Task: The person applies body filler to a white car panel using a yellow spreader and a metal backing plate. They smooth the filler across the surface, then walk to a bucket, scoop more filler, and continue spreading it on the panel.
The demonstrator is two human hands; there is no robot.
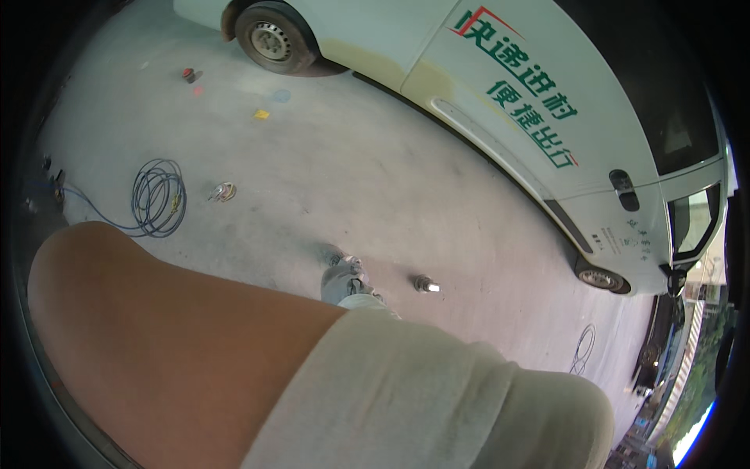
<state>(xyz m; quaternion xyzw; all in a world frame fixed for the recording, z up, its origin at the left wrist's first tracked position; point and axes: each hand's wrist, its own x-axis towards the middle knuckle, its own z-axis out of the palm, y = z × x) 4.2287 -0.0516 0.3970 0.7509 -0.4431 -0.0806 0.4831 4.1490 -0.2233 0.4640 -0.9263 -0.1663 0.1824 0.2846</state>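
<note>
Neither of my hands shows in the head view. A large bare limb (156,328) of mine fills the lower left, bent at its rounded end. Pale cloth (391,391) covers the lower middle and reaches toward the lower right. Just beyond it a grey shoe (341,280) and a bit of white sock (362,300) show on the floor. A short dark and silver cylindrical part (426,284) lies to the right of the shoe. What my hands hold or touch, if anything, is out of view.
A white van (500,148) with green lettering stands along the far right. On the left lie a coiled blue hose (158,199), a small bundle (224,191), a yellow scrap (261,114) and a small red and dark object (189,75). Another thin coil (583,349) lies right.
</note>
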